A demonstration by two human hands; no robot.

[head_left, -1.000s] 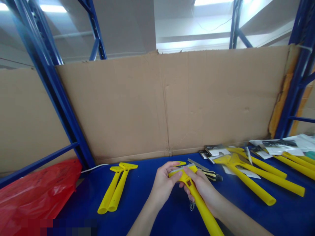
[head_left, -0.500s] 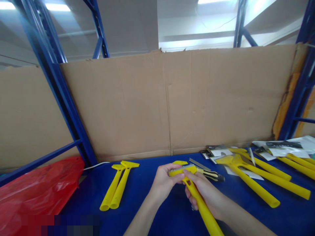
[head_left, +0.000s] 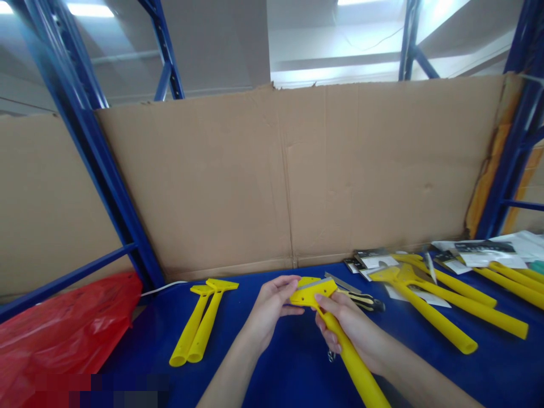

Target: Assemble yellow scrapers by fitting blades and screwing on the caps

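Note:
A yellow scraper (head_left: 352, 362) with a metal strip along its wide head is tilted in front of me, its tube handle running down to the bottom edge. My right hand (head_left: 340, 317) wraps round its neck, thumb on the head. At the head's left end, my left hand (head_left: 270, 306) pinches the corner with thumb and fingers. Behind the hands lie a thin metal blade (head_left: 343, 283) and a black and yellow cutter knife (head_left: 368, 302). Another yellow head shows partly behind the held one.
Two yellow scrapers (head_left: 208, 320) lie at the left on the blue table (head_left: 140, 345). Several more scrapers (head_left: 446, 320) and labelled packets (head_left: 488, 253) lie at the right. A red plastic bag (head_left: 85, 317) is far left; a cardboard wall (head_left: 212, 187) stands behind.
The held scraper's head has turned, so its flat yellow face with holes now shows. My left hand has shifted slightly left and its fingers have loosened round the head's end.

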